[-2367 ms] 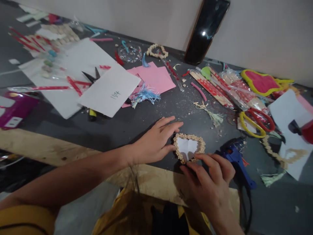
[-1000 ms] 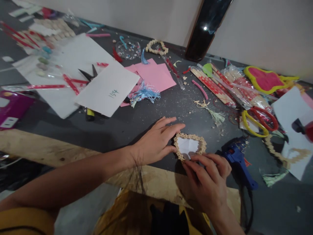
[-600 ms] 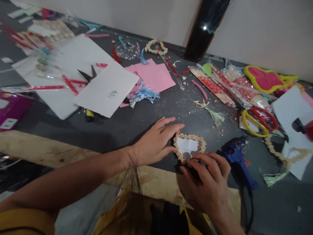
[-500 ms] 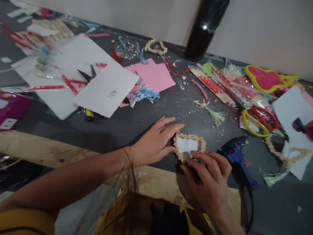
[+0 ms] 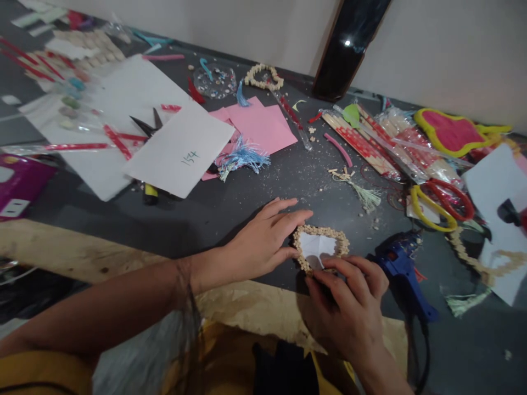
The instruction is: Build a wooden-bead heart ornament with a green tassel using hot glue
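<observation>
Shifted slightly inward, the right hand (image 5: 353, 304) narrowly pinches the lower edge of the heart-shaped frame (image 5: 321, 231), best pressed gently while the spread left hand (image 5: 260, 240) braces its side.

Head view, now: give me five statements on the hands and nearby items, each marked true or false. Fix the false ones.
1. The left hand is at the left edge of the heart-shaped frame of small beige pieces. True.
2. The right hand grips the blue plastic glue gun. False: its fingertips are at the frame's lower edge; the glue gun lies on the dark grey table.
3. The frame surrounds bright pink card. False: it surrounds creased white paper.
4. The scissors with one red and one yellow handle loop lie farther from the person than the glue gun. True.
5. The black phone lies flat. False: it stands on end, tilted, by the pale wall.
</observation>
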The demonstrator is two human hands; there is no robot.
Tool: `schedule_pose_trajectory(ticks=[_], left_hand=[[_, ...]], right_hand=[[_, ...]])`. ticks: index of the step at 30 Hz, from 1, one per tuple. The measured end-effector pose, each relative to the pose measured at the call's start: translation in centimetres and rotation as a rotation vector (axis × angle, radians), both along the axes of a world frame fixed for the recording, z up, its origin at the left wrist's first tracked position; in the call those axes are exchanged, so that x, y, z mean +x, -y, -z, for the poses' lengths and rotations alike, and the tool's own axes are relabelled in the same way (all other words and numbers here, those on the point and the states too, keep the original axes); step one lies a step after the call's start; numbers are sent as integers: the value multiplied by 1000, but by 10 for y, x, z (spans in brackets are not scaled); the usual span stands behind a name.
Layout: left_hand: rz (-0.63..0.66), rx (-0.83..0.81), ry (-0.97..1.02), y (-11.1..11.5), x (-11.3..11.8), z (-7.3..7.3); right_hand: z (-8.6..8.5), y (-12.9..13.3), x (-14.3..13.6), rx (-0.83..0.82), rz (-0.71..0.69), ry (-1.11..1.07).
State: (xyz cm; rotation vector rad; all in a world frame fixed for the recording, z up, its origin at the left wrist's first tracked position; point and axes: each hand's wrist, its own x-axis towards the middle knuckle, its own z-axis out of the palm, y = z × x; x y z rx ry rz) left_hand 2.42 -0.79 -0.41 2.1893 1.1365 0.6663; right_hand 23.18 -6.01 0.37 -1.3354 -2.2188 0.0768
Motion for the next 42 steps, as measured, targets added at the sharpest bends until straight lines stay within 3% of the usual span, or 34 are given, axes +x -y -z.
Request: schedule_pose_trajectory(ticks=[23,29,36,42], left_hand=[[0,11,16,0,-1,0],[0,-8,20,0,-1,0],[14,-35,-13,0,-3,-3],[-22,140,-110,7,4,-5]], right_hand=[[-3,1,2,-33,-5,-14],[-15,2,22,-24,2,16],[-14,18,36,63,101,37],[-10,30,31,-89,123,37]])
